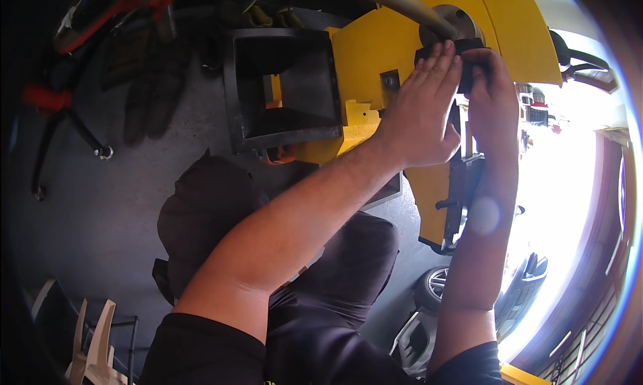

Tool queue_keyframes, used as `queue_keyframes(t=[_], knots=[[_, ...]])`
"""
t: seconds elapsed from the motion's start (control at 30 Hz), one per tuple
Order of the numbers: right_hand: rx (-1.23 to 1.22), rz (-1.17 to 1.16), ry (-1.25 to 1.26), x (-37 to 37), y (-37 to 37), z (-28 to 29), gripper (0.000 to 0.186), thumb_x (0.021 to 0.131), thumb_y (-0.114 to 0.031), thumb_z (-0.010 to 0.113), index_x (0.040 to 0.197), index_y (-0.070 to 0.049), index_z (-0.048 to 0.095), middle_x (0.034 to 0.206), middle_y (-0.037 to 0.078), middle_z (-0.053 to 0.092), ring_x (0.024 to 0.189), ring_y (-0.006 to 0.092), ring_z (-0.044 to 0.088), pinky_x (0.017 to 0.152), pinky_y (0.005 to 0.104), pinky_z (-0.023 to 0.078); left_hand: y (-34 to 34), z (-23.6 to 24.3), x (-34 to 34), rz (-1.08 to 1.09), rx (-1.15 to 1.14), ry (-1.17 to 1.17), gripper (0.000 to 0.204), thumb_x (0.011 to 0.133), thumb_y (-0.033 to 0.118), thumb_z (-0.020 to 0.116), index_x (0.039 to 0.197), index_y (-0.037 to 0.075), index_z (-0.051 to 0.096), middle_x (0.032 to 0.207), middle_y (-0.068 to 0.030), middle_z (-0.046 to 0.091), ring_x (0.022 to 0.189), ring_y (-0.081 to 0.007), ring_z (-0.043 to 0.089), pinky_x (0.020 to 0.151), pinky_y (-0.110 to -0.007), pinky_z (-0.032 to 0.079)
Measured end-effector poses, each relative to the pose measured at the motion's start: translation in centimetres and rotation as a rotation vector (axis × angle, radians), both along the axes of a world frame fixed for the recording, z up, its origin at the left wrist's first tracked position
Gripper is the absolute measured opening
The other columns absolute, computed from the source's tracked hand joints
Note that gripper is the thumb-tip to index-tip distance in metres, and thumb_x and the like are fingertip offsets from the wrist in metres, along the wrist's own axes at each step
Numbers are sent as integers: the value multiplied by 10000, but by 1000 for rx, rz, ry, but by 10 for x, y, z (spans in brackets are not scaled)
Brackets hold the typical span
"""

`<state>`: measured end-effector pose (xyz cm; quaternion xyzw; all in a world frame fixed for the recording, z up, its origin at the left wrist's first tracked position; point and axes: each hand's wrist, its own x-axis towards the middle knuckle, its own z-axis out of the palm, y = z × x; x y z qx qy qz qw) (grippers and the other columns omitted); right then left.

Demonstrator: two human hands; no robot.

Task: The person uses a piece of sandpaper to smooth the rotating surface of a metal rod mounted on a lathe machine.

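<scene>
Both my arms reach up to a yellow machine (365, 43). My left hand (429, 103) lies with its fingers stretched out and close together over a small black block (465, 82) at the machine's side. My right hand (494, 83) bends its fingers around the right side of that block, and its fingertips are partly hidden. Just above the block sits a round grey metal hub (469, 23). A long metal bar (402, 3) slants down to it from the top edge. The block's full shape is covered by my hands.
Left of the machine is a black square open-topped box (288, 142) with sloping inner walls. A red and black stand (48, 98) is on the grey floor at far left. A wheel (437, 281) lies low right, and pale plastic chairs (100, 338) stand low left. Bright daylight washes out the right side.
</scene>
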<state>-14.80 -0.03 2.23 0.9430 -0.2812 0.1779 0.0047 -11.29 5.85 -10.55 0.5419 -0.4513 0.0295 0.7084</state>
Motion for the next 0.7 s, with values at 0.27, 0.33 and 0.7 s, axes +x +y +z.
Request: queue_keyframes(t=[0.27,0.33,0.7], knots=[[13,19,43,1,3,5,225,1001,-99,483,1076,-69,694,1008,147,751,948,330,725,867,443,536,-2,-2,1,45,23,26,800,784,132,678,1482,-129,386,1585,-356,343,1516,-448,325,1248,-483,297],[16,-48,26,9,12,10,222,998,-95,486,1073,-68,693,993,157,747,943,343,722,861,449,539,-2,5,-2,33,-1,42,792,790,131,677,1482,-126,391,1586,-348,349,1515,-438,332,1248,-475,302],[-36,88,-7,7,-5,-15,222,986,-42,466,1041,-41,682,923,157,736,825,309,725,799,422,555,1,-8,10,29,14,45,779,784,143,684,1470,-122,425,1567,-331,395,1494,-420,380,1229,-452,343]])
